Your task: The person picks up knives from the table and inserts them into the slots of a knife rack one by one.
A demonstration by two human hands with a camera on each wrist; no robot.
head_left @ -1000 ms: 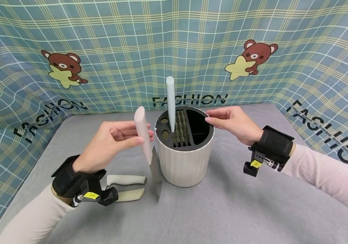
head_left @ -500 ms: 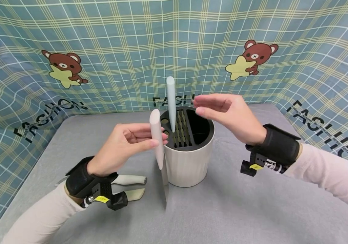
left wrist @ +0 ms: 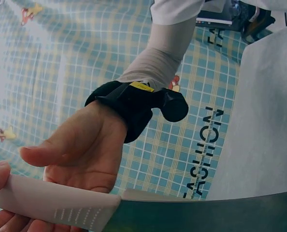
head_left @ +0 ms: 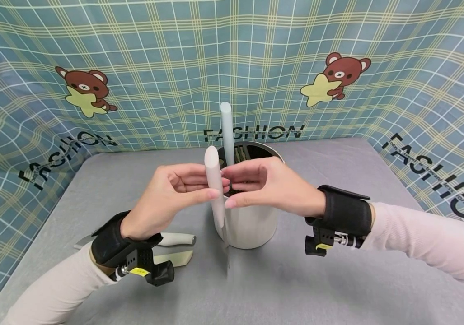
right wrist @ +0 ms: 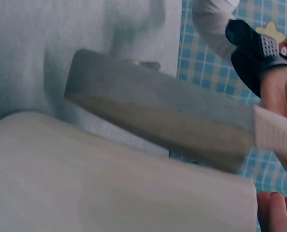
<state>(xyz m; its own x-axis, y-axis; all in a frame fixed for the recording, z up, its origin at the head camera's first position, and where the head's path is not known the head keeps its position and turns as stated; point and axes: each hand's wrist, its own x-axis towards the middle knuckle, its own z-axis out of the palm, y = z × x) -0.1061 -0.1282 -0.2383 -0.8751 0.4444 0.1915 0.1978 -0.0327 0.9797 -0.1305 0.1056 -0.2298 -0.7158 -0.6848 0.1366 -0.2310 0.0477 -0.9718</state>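
Observation:
My left hand (head_left: 156,194) pinches the white handle of a cleaver (right wrist: 158,111) between thumb and fingers. Its broad blade points down, just in front of a white ribbed knife holder (head_left: 252,225) with a black slotted top. Beside the handle is my right hand (head_left: 284,187), its fingers reaching behind it toward the left fingertips. In the left wrist view, the right thumb (left wrist: 35,155) is apart from the handle. A second pale handle (head_left: 227,131) stands upright in the holder, its lower part overlapped by the hands. Most of the holder's top is hidden by them.
Left of the holder, a white-handled knife (head_left: 178,239) lies on the grey cloth (head_left: 317,289), partly behind the left wrist strap. A cream-coloured blade-shaped piece (head_left: 180,258) lies just in front of it. A checked curtain (head_left: 154,67) with bear prints hangs behind.
My left hand has carried the cleaver rightward to the front of the holder. The right hand has left the holder's right rim, lifted, and moved left to beside the cleaver's handle.

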